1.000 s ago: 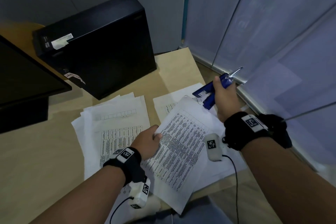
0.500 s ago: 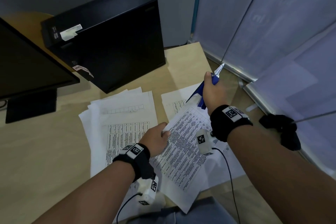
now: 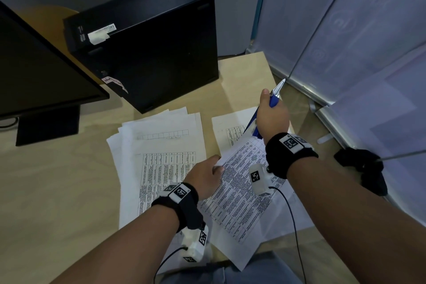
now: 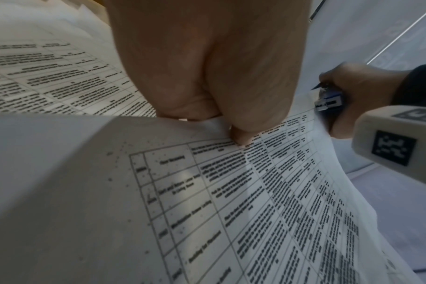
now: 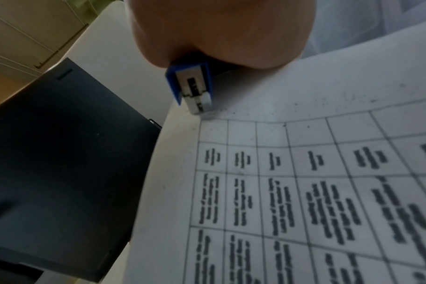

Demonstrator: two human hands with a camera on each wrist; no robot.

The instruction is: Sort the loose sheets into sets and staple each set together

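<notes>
A set of printed table sheets [image 3: 239,193] is lifted off the desk, tilted. My left hand [image 3: 205,175] pinches its left edge, thumb [image 4: 241,137] on top of the printed sheets [image 4: 268,192]. My right hand [image 3: 273,117] grips a blue stapler [image 3: 274,99], and its mouth sits over the top corner of the set. In the right wrist view the stapler's [image 5: 195,90] metal nose touches the sheet's [image 5: 304,173] corner margin. A loose pile of sheets [image 3: 161,145] lies to the left on the desk, and one more sheet [image 3: 228,127] lies beneath the stapler.
A black computer case [image 3: 149,41] stands behind the papers and a dark monitor [image 3: 39,71] at the left. The wooden desk [image 3: 50,191] ends at the right beside glass partitions [image 3: 345,30]. A black object on a thin rod [image 3: 362,166] lies at the right.
My right hand has brought the stapler down and left from mid-air onto the top corner of the held set. The left hand keeps its hold on the sheets.
</notes>
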